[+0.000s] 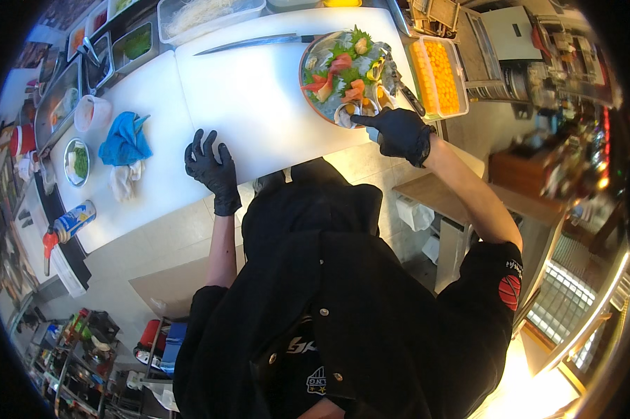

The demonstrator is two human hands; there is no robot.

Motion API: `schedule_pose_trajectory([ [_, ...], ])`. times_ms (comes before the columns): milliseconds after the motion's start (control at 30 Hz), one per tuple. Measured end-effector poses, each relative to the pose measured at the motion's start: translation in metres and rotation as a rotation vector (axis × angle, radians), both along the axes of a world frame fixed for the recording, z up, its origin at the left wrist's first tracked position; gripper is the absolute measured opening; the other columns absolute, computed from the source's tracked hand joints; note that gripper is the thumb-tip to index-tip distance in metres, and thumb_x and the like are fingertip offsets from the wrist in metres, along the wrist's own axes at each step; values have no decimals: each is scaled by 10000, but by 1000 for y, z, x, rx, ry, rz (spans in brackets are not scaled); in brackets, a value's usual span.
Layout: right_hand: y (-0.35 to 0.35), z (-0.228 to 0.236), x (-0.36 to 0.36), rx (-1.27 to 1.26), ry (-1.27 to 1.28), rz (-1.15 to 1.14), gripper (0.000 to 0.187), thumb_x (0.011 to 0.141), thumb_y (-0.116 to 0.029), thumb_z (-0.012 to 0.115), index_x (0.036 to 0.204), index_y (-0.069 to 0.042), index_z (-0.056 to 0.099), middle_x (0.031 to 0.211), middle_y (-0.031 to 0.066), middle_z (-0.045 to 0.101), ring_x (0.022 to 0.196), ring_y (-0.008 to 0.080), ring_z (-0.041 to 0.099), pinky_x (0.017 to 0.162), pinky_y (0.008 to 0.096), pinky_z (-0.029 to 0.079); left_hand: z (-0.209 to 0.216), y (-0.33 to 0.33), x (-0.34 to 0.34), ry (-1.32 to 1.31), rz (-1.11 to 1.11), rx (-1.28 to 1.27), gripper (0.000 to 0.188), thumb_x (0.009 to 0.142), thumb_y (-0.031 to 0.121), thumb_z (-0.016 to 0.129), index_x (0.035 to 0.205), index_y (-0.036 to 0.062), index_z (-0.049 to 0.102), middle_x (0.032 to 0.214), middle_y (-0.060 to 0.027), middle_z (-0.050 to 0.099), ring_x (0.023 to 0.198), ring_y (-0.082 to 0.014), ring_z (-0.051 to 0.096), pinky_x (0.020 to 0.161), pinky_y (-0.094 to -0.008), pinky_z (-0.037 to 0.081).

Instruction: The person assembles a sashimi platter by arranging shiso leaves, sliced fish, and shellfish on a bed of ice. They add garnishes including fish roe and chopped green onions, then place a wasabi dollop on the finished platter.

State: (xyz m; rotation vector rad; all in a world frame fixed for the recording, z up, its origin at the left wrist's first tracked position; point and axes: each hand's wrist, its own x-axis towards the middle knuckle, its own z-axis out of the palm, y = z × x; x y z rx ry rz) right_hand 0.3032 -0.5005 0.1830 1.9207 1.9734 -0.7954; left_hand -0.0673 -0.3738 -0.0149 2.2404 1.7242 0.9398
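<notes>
A round plate [303, 82] of sliced raw fish, green leaves and shells sits at the right end of the white cutting board [259, 91]. Over its near rim reaches my black-gloved right hand [402, 135], its index finger stretched to a shell [345, 115] and its other fingers curled. A small light-blue thing shows beneath that hand; what it is, I cannot make out. My black-gloved left hand [213, 170] is open at the board's near edge, fingers spread and holding nothing. Behind the plate's left side lies a long knife [252, 43].
A tub of orange-yellow cubes [437, 73] stands right of the plate, with a black handle [412, 100] between. At left are a blue cloth [125, 138], a white cloth [125, 180], a bowl of greens [76, 162] and a torch canister [73, 221]. Food containers [136, 45] line the back.
</notes>
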Motion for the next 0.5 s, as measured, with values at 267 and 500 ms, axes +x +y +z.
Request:
schedule_pose_trajectory([
  [267,6,1,0,-30,10,23,821,751,-76,673,1516,-331,518,907,175,687,804,357,696,720,459,561,0,2,-1,-6,-11,-18,369,849,148,719,1209,231,709,1426,-17,626,1340,-299,449,1110,-488,293],
  [500,0,2,6,20,58,13,875,725,-87,710,1534,-337,490,904,184,678,808,372,692,722,459,562,3,0,0,19,-1,-15,373,849,137,721,1211,227,708,1429,-22,625,1340,-298,450,1112,-489,295],
])
